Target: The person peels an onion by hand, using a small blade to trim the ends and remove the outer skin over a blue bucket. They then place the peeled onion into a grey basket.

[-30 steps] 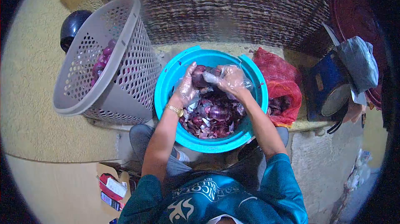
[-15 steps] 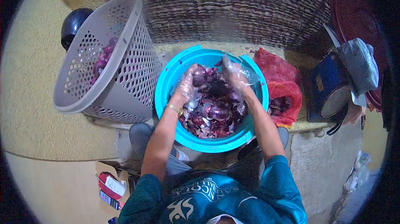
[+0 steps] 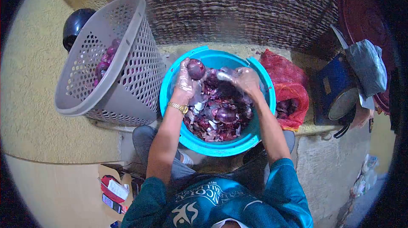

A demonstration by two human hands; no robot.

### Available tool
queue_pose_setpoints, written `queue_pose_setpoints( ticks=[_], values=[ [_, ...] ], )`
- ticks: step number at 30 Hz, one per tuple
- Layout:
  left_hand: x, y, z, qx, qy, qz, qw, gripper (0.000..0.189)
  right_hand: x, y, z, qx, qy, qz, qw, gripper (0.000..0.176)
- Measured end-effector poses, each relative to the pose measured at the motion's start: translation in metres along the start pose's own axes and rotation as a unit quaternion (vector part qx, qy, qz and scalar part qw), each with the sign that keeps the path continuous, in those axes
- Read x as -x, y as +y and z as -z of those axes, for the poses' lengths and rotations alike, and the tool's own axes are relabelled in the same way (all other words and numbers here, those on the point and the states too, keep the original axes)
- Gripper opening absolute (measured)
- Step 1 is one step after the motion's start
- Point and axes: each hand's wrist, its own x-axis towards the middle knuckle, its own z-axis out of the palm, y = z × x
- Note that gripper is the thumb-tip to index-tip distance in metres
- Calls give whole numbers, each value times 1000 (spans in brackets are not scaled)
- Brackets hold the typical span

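My left hand (image 3: 185, 79), in a clear plastic glove, is closed around a red onion (image 3: 196, 69) above the left side of a turquoise basin (image 3: 170, 117). Over the basin's right side, my right hand (image 3: 246, 80), also in clear plastic, has curled fingers. A pale, blurred shape points left from it; I cannot make out whether this is a gloved finger or a held thing. Below both hands the basin holds loose purple onion skins (image 3: 208, 122). Another red onion (image 3: 226, 115) lies on top of them.
On the left a tilted grey perforated basket (image 3: 142, 58) contains several red onions (image 3: 103, 64). A red mesh sack (image 3: 282, 68) with onions in its mouth sits right of the basin. Farther right is a blue scale-like box (image 3: 335, 83). A phone (image 3: 111, 204) lies lower left.
My left hand has lifted the onion up and slightly left, turning it into clearer view. My right hand's fingers have swung from pointing upward to pointing left, toward the onion.
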Motion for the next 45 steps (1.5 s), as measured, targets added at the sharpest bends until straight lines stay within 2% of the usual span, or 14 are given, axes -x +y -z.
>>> queue_pose_setpoints(
  ticks=[4, 7, 9, 10, 13, 15, 16, 18, 22, 29, 35, 37, 42, 45],
  values=[
    [5, -3, -5, 36, -8, 24, 999, 39, -15, 21, -29, -29, 43, 17, 998, 74],
    [8, -5, -8, 70, -16, 62, 996, 45, -23, 23, -34, -116, 62, 68, 989, 52],
    [12, -5, -9, 67, -42, 94, 992, 52, -9, -1, -12, -306, 3, 66, 950, 49],
    [10, -5, -6, 67, -41, 94, 992, 52, -6, -6, -13, -305, 2, 66, 950, 49],
    [9, -3, -5, 35, -71, 132, 988, 54, -9, -4, -26, -281, 100, 127, 946, 44],
    [14, -5, -10, 1, -79, 125, 989, 54, -29, 15, -53, -202, 256, 249, 912, 44],
    [15, -5, -9, 1, -78, 125, 989, 54, -20, 6, -39, -202, 255, 249, 912, 44],
    [15, -5, -8, -30, -98, 136, 985, 49, -1, -8, -6, -138, 33, 194, 971, 51],
    [10, -10, -8, -45, -111, 142, 982, 43, 10, -13, -1, -15, 121, 272, 955, 57],
    [5, -20, -3, -60, -115, 103, 986, 42, 8, -18, -12, -8, 170, 221, 960, 55],
    [-1, -22, 2, -39, -161, 38, 986, 33, 12, -32, -5, -37, 87, 141, 985, 58],
    [2, -21, -2, -32, -170, 28, 985, 31, 12, -35, -4, -41, 61, 117, 990, 75],
    [15, -21, -20, -19, -104, 32, 994, 43, 14, -39, -2, -17, 36, 104, 994, 73],
    [4, -23, -8, -49, -144, 13, 988, 54, 15, -41, -2, -27, 29, 113, 993, 72]
  ],
)
